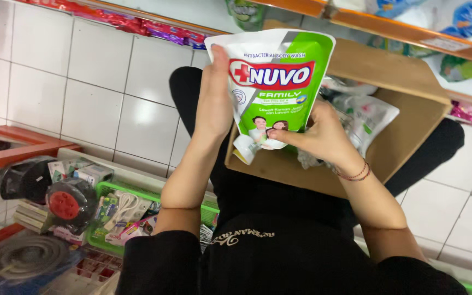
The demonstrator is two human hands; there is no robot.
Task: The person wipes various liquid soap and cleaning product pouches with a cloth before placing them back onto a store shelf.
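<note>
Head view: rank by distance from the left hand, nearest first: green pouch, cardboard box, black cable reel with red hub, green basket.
1. green pouch: held in the left hand, up top.
2. cardboard box: just behind the pouch, on the lap, to the right.
3. green basket: lower left, on the floor.
4. black cable reel: farther left, beyond the basket.

Dressed in a black top with pale looping script across the chest, lower middle of the frame; sleeves pushed up above the elbows. Black trousers. Thin red cord bracelet (356, 175) around the right wrist.
</note>
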